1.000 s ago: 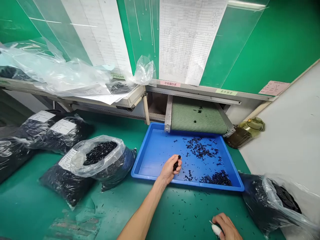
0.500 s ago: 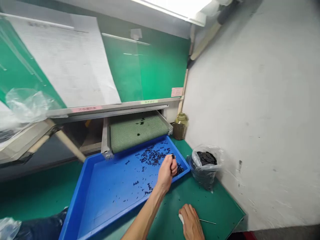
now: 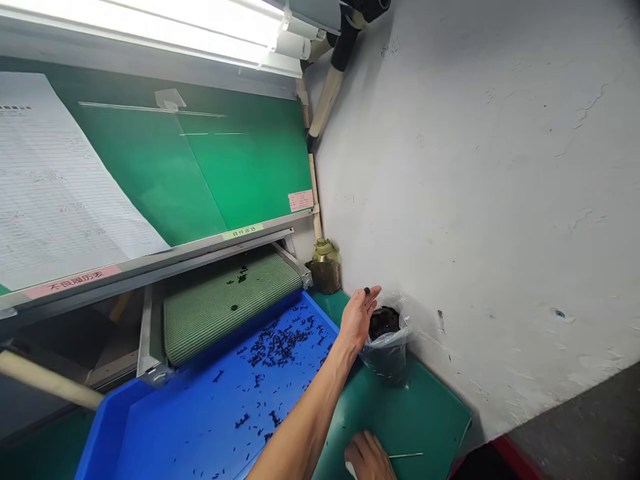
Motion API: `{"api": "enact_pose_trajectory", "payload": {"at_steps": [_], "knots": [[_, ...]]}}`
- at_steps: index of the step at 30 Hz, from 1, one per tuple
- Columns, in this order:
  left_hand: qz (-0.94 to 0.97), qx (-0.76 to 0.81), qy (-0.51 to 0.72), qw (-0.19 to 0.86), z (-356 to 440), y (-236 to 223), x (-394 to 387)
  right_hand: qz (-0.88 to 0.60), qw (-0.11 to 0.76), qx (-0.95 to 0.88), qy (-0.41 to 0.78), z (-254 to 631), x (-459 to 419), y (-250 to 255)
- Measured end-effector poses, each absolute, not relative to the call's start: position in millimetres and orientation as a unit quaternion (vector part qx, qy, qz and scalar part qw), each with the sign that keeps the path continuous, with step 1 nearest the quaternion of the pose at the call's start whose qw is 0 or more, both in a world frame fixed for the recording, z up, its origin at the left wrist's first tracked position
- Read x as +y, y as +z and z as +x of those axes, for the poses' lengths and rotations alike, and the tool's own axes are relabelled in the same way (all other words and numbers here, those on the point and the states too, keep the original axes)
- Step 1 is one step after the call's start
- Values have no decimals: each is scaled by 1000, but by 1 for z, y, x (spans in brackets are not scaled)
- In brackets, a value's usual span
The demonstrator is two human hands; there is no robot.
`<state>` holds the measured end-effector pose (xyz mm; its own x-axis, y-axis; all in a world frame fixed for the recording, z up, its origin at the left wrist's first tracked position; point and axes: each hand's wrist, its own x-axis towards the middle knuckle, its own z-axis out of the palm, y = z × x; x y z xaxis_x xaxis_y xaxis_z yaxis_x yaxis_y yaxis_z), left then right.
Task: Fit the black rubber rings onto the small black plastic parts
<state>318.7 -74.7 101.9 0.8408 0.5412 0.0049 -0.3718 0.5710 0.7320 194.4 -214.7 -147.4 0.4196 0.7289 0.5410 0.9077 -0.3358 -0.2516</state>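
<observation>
Against a white wall (image 3: 475, 200), a green-topped bench (image 3: 425, 427) carries a blue plastic tray (image 3: 320, 313) under a green mesh conveyor belt (image 3: 230, 300), an olive bottle (image 3: 325, 267) beyond. A clear plastic bag (image 3: 387, 353) of black parts stands near the bench's far right corner, below the left hand (image 3: 357, 319), fingers extended, one small black piece (image 3: 367, 291) at a fingertip, hold unclear. The right hand (image 3: 367, 460) closes on a white-handled steel pin (image 3: 405, 455). Loose black pieces (image 3: 275, 347) litter the tray: seemingly light and stiff, best pinched singly.
</observation>
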Motion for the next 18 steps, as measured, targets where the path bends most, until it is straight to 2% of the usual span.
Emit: {"api": "enact_pose_trajectory", "payload": {"at_steps": [4, 8, 10, 13, 18], "knots": [[373, 86, 255, 888, 284, 114, -69, -776, 285, -515, -226, 197, -214, -148], [392, 121, 258, 875, 226, 122, -63, -769, 291, -546, -160, 199, -227, -125], [396, 151, 266, 866, 195, 120, -62, -761, 313, -560, -94, 201, -233, -105], [389, 175, 282, 859, 153, 114, -64, -734, 396, -552, -8, 208, -236, -66], [373, 194, 294, 859, 102, 108, -77, -692, 485, -533, 49, 217, -217, 15]]}}
